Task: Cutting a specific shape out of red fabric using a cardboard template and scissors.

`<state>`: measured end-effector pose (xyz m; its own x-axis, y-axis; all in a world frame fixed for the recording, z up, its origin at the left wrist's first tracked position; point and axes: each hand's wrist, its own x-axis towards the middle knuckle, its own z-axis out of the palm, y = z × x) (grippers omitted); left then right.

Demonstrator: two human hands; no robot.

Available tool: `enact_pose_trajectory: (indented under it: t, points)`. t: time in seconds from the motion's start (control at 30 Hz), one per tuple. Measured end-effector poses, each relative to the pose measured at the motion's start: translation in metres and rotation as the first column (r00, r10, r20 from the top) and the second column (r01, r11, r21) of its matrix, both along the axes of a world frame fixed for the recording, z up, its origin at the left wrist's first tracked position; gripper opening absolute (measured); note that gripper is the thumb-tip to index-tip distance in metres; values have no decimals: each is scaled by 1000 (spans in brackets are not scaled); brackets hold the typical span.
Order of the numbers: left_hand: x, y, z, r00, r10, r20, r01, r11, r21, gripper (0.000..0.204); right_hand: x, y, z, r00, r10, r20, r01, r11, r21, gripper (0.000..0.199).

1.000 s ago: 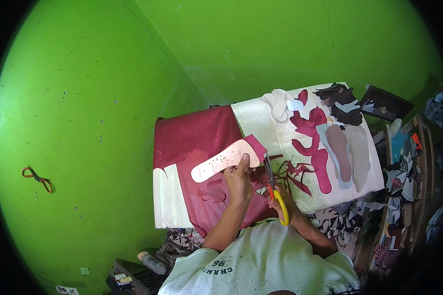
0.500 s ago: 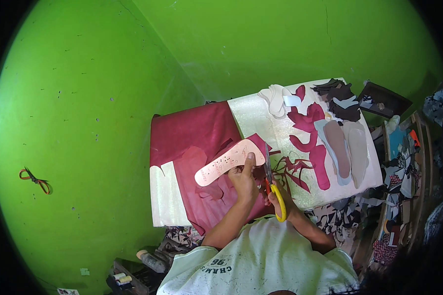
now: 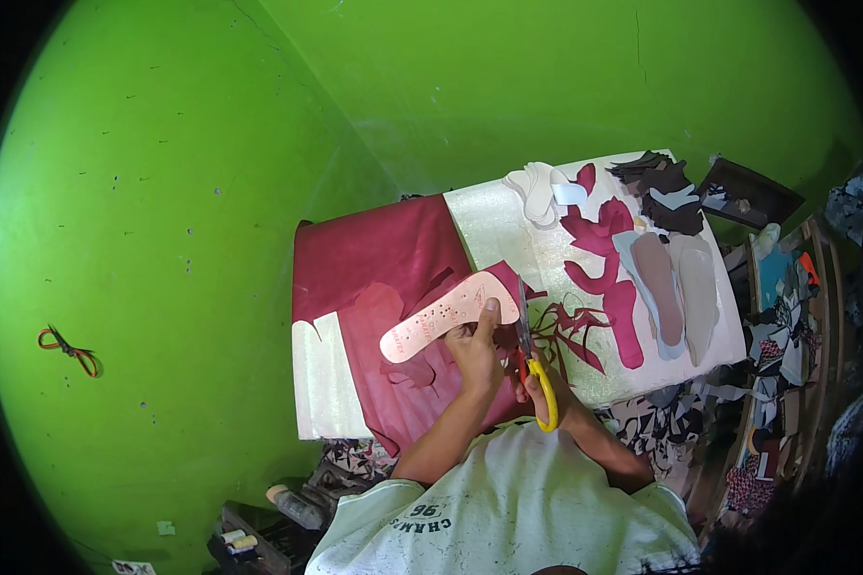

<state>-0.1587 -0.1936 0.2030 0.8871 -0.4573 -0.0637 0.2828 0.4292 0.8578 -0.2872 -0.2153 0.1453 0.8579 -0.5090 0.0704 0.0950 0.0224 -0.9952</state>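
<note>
Pinching the pale pink template (I spot maroon material behind it) is the left hand; right of the template, the right hand clasps scissors.

Pale T-shirt — dark-specked, short sleeves, dark print, bare forearms

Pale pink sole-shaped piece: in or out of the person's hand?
In: the left hand holds the sole-shaped piece, thumb on its face near the wider end, fingers mostly hidden.
</note>
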Motion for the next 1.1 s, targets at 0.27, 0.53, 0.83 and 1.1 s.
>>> enact_pose_trajectory:
  t: [0.27,0.53,0.83,1.1]
  points:
    - [3,4,1,998,-55,30,54,998,35,9,-4,0,2,995,88,53,-97,976,197,45]
    - [5,8,5,995,-91,43,88,995,52,12,-7,-6,5,996,84,-33,-80,991,105,54]
    - [5,12,5,988,-146,41,142,986,82,13,-8,-7,15,991,137,-5,-131,954,271,52]
    - [8,15,-4,983,-175,56,169,980,107,15,-8,-4,23,985,162,56,-170,879,445,52]
